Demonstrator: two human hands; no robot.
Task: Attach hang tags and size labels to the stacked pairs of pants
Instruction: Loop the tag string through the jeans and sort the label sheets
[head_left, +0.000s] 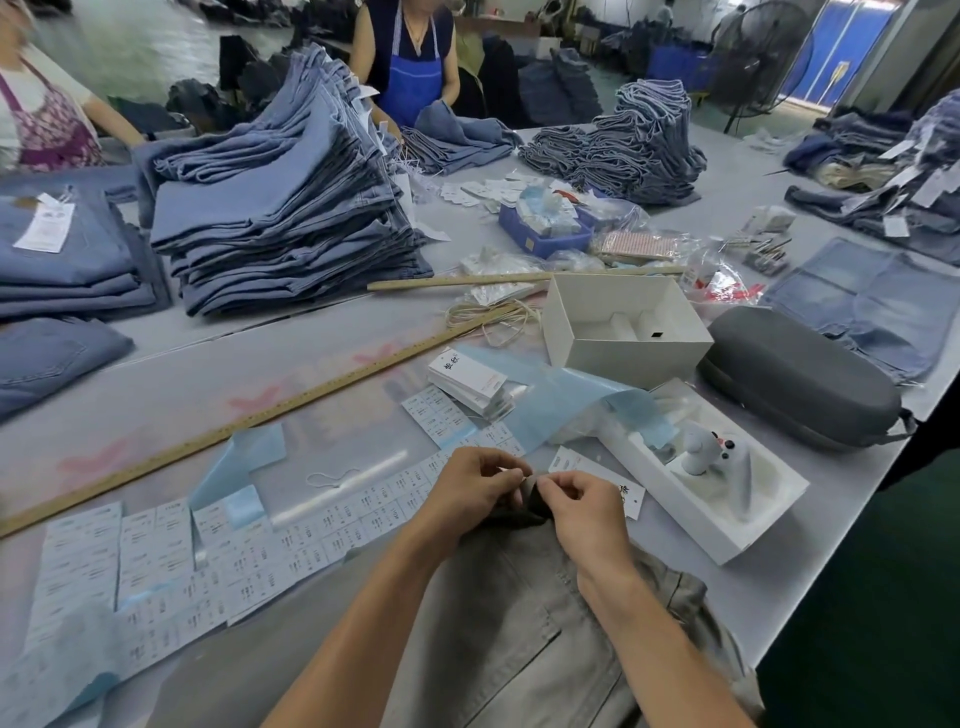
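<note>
Near the table's front edge, the left hand (475, 480) and right hand (582, 506) meet fingertip to fingertip, both curled tight and pinching a dark fold at the waistband of the grey pants (519, 623). Both forearms reach in from below. A white hang tag (597, 475) lies just beyond the knuckles, partly hidden.

We see grey table (322, 358): jeans stacks (280, 208), wooden rulers (249, 421), label sheets (156, 561), white box (623, 327), grey case (800, 379).
</note>
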